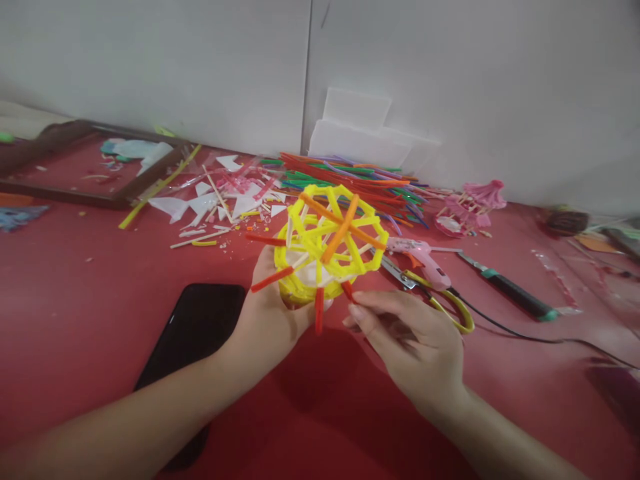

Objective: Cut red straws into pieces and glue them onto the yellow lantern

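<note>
My left hand (273, 300) is wrapped round the base of a small yellow pipe-cleaner model (330, 273) and holds it above the table. Its top is an open wheel of yellow strips, with two orange pieces (343, 227) crossed over it and pale sticks beneath. Several short red pipe-cleaner pieces (273, 279) stick out from the base. At the near right side, my right hand (400, 333) pinches one red pipe-cleaner piece (347, 291) between thumb and forefinger. Part of the base is hidden by my left hand.
Beyond the model lie a heap of coloured pipe cleaners (350, 183) and white scraps (200, 203). To the right are yellow-handled scissors (463, 313), a pink glue gun (423, 260), a cutter knife (520, 293) and a pink model (470, 207). A black phone (195, 327) lies left.
</note>
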Demonstrator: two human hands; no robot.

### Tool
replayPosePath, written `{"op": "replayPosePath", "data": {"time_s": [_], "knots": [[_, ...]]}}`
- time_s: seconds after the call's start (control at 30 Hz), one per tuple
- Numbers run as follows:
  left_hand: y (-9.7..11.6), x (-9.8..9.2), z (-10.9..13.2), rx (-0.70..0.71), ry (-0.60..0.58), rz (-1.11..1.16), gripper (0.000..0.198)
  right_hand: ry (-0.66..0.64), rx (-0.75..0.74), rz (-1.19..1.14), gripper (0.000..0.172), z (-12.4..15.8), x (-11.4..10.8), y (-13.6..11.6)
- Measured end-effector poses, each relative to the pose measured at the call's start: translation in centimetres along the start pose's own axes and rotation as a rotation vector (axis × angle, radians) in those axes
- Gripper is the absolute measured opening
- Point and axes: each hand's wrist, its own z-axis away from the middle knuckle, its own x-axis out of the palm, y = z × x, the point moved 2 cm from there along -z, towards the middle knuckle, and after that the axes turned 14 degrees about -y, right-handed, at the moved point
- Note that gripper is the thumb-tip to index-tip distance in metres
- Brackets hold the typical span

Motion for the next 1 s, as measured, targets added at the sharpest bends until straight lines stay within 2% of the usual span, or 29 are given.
{"op": "replayPosePath", "data": {"time_s": [0.13,0.3,0.57,0.8,0.9,1.0], "knots": [[0.04,-0.04,0.07,0.032,-0.016,-0.024,0.071,-0.014,-0.036,0.036,0.02,-0.07,-0.19,0.02],[-0.07,-0.22,0.02,-0.006,0.0,-0.054,0.076,-0.029,-0.058,0.047,0.022,-0.15,-0.21,0.26],[-0.2,-0.24,0.05,-0.01,-0.004,-0.104,0.073,-0.049,-0.108,0.041,0.025,-0.32,-0.32,0.0],[0.11,-0.09,-0.07,-0.073,0.073,-0.028,0.071,-0.043,-0.112,0.078,0.024,-0.31,-0.27,0.03],[0.14,0.04,-0.09,-0.052,0.038,0.058,0.073,-0.007,-0.113,0.122,0.033,-0.2,-0.3,0.41],[0.21,0.18,-0.12,-0.044,0.023,0.171,0.058,-0.017,-0.177,0.198,0.049,-0.19,-0.46,0.59]]}}
